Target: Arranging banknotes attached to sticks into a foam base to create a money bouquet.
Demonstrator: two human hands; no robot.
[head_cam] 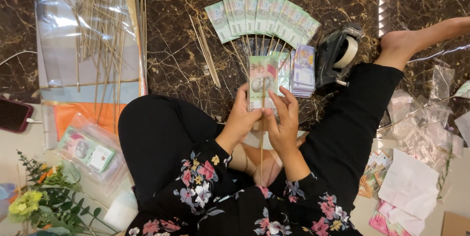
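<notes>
the person sits cross-legged on a dark marble floor [171, 60] and both hands meet in front of the knees. the left hand [240, 118] is closed around one green banknote [261, 82], gripping its lower left edge, and the note stands upright above this hand. the right hand [284, 123] is half closed, and its fingertips press one thin wooden stick [262, 143] against the middle of the note; the stick runs straight down between the two hands to the lap. beyond the hands, toward the far edge of the floor, a fan of green notes [262, 16] lies spread on sticks; i count about nine notes, but they overlap, so the count is not sure. just to the right of the held note is one small pile of purple notes [303, 69], and next to it one black tape dispenser [338, 52]. a few loose sticks [205, 50] lie to the left of the fan. at the far left corner a clear bag with many sticks [93, 25] is partly cut off. near the left edge is one plastic packet of notes [90, 153], and the empty plastic sleeves [421, 128] at the right are too crumpled to count.
</notes>
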